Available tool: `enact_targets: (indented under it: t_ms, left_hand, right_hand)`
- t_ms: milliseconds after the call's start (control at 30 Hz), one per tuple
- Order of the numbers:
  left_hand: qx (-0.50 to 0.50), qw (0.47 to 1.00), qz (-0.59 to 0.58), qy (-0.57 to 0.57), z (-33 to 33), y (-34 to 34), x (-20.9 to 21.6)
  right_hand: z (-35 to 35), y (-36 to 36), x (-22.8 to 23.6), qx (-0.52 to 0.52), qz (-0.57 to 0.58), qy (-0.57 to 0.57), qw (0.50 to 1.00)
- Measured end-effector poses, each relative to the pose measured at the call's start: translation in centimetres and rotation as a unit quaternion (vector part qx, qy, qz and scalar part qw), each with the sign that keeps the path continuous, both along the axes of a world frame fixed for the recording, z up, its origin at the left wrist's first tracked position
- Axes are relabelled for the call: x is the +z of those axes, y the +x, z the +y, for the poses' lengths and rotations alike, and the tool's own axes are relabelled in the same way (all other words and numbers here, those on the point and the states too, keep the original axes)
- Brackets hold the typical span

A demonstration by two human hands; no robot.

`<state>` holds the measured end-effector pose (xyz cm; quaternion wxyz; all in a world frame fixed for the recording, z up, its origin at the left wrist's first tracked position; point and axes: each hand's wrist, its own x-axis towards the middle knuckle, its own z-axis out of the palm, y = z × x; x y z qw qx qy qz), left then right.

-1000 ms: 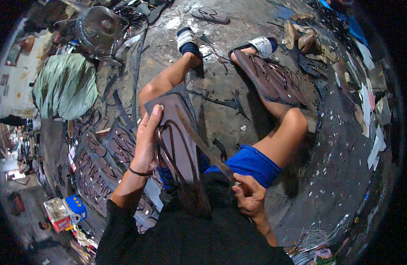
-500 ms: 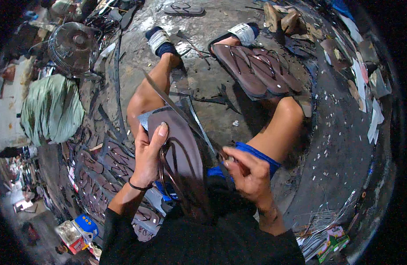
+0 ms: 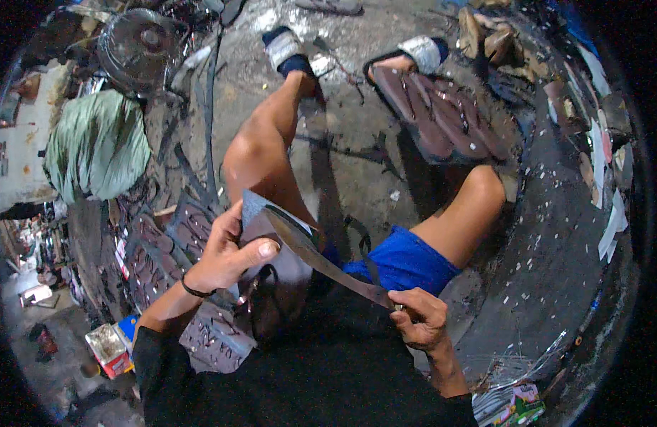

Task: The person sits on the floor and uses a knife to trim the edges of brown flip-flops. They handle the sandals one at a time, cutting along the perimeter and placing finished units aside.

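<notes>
My left hand [image 3: 232, 249] grips a brown flip-flop [image 3: 289, 274] close to my body, with the thumb pressed on its upper face. A rough grey border of sole sticks out past its toe end. Dark straps show lower down, partly in shade. In my right hand [image 3: 422, 319] is the handle end of a knife [image 3: 335, 276], fingers closed around it. Its long, slightly curved blade slants up and left along the flip-flop's right edge, its far end by the toe. Whether the blade touches the sole I cannot tell.
Several brown flip-flops [image 3: 434, 117] lie overlapped beyond my right knee, and more flip-flops [image 3: 154, 249] are spread at left. A fan [image 3: 139, 53] stands far left near a green cloth [image 3: 97, 149]. Thin wires [image 3: 531, 363] lie at lower right. Scraps litter the dark floor [image 3: 535, 235].
Both hands have come nearer my body, the right one also further right. The flip-flop is tilted differently, and the knife's far end has drawn back to the toe. The whole view has shifted.
</notes>
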<state>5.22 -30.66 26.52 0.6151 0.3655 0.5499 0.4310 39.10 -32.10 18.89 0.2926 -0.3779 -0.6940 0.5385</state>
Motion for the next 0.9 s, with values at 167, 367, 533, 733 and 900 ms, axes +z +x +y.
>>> enact_targets:
  t_ms: [167, 367, 533, 733, 900]
  left_hand:
    - [-0.047, 0.998, 0.037, -0.024, -2.4, 1.0, -2.1]
    - [-0.103, 0.994, 0.032, -0.036, -1.8, 1.8, -1.9]
    - [-0.144, 0.987, 0.022, -0.073, -0.9, 2.5, -1.0]
    - [-0.159, 0.986, 0.050, -0.016, -1.6, 3.3, -0.9]
    - [-0.240, 0.969, 0.054, -0.017, -0.2, 4.9, 0.9]
  right_hand:
    - [-0.4, 1.9, 1.8, 0.031, -0.065, -0.047, 0.996]
    - [1.9, 0.5, 4.8, 0.031, -0.092, -0.028, 0.995]
    - [3.2, -1.9, 6.0, 0.035, -0.085, -0.045, 0.995]
    - [4.5, -3.8, 6.6, 0.045, -0.052, -0.063, 0.996]
    - [6.3, -4.4, 6.1, 0.113, -0.010, -0.087, 0.990]
